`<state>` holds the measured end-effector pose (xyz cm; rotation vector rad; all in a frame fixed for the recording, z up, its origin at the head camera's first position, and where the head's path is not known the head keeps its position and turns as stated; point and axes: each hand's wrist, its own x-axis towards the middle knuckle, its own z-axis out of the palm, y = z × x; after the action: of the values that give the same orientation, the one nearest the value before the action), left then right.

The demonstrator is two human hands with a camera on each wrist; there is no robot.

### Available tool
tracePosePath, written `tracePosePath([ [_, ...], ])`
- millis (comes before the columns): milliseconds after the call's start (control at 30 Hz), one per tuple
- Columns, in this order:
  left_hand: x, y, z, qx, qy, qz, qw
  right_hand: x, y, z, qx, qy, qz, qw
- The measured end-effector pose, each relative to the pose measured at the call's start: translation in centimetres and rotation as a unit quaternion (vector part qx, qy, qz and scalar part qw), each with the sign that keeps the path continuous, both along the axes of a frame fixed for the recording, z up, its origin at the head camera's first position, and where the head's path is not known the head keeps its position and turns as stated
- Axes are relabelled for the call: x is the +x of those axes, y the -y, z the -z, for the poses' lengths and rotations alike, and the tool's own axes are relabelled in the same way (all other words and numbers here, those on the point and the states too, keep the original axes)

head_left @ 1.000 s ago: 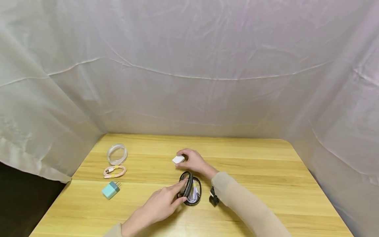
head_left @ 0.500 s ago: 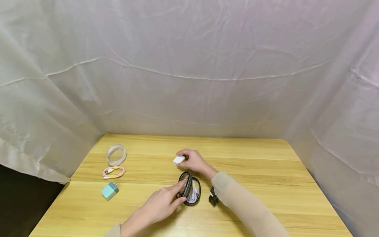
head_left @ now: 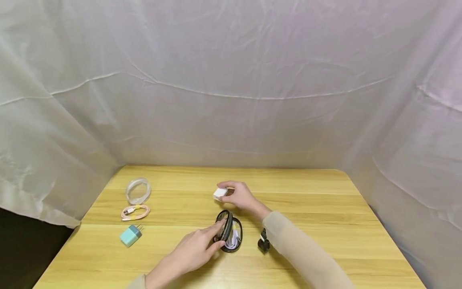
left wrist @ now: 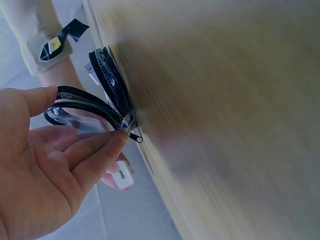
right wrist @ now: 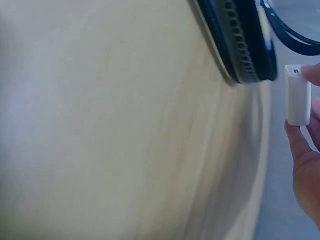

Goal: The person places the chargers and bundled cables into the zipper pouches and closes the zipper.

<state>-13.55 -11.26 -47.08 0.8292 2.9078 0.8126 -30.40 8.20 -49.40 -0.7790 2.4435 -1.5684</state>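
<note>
My left hand (head_left: 193, 249) pinches the raised lid of a small round black zip case (head_left: 240, 230), thumb on one side and fingers on the other. Its zipper pull (left wrist: 136, 138) dangles near my fingertips in the left wrist view. Inside the base lies a coiled lavender cable (head_left: 233, 241) with a yellow tie. Just beyond the case, my right hand (head_left: 241, 196) holds a white charger block (head_left: 219, 193) between thumb and fingers. In the right wrist view a small port shows in the end of this charger block (right wrist: 298, 97).
To the left on the wooden table (head_left: 306, 192) lie a turquoise plug charger (head_left: 130, 236), a coiled pink cable (head_left: 135, 212) and a translucent ring-shaped item (head_left: 138, 191). A black device (head_left: 263, 243) sits by my right cuff. Grey cloth (head_left: 231, 124) hangs around the table.
My right hand has shifted slightly to the right with the charger block, which has turned a little. The left hand keeps its hold on the lid. The head view has shifted slightly.
</note>
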Motion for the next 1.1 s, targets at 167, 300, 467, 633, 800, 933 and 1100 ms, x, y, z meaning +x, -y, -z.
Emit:
tracePosePath([
  [167, 0.0, -0.1, 0.0, 0.004, 0.000, -0.001, 1.0000, 0.6, -1.3, -0.9, -0.045, 0.022, 0.013, 0.9987],
  [300, -0.1, -0.1, 0.1, 0.000, -0.005, -0.003, 1.0000, 1.2, -2.4, -1.5, -0.059, 0.007, 0.018, 0.9981],
  [467, -0.2, -0.2, 0.1, -0.001, -0.007, -0.005, 1.0000, 2.3, -3.9, -2.3, -0.058, -0.023, 0.010, 0.9980],
  [633, -0.1, -0.3, 0.1, 0.007, 0.000, -0.003, 1.0000, 3.7, -5.4, -2.8, -0.053, -0.031, -0.004, 0.9981],
  [800, 0.0, -0.3, 0.1, 0.011, 0.005, -0.006, 0.9999, 5.3, -6.6, -2.9, -0.043, -0.028, -0.028, 0.9983],
  [933, -0.1, -0.4, 0.1, 0.009, -0.005, -0.008, 0.9999, 6.7, -7.4, -2.7, -0.028, -0.009, -0.043, 0.9987],
  [1100, -0.1, -0.3, 0.1, 0.011, -0.004, -0.005, 0.9999, 8.1, -7.9, -1.9, -0.002, 0.009, -0.066, 0.9978],
])
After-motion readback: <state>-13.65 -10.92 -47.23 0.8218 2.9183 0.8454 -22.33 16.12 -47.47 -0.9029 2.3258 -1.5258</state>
